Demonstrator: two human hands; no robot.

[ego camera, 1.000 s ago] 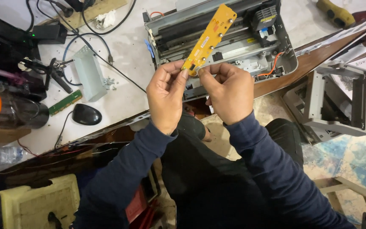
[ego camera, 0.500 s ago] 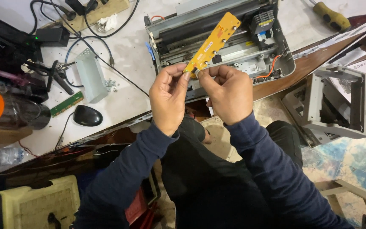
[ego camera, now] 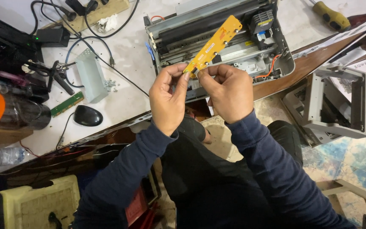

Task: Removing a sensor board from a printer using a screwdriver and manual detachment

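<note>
Slanting up and to the right, the long yellow circuit board (ego camera: 214,45) hangs above the opened printer (ego camera: 250,63) on the white table (ego camera: 128,93). Its lower end is pinched by the left hand (ego camera: 168,99) and right hand (ego camera: 229,93), both raised side by side, fingers curled, thumbs gripping the board, forearms angled inward.

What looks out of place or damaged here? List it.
The printer on the table lies open with no cover, its insides and an orange wire bared. Its grey housing sits on the floor. Loose screws are scattered beside a small metal bracket. Both hands pinch a long yellow circuit board.
</note>
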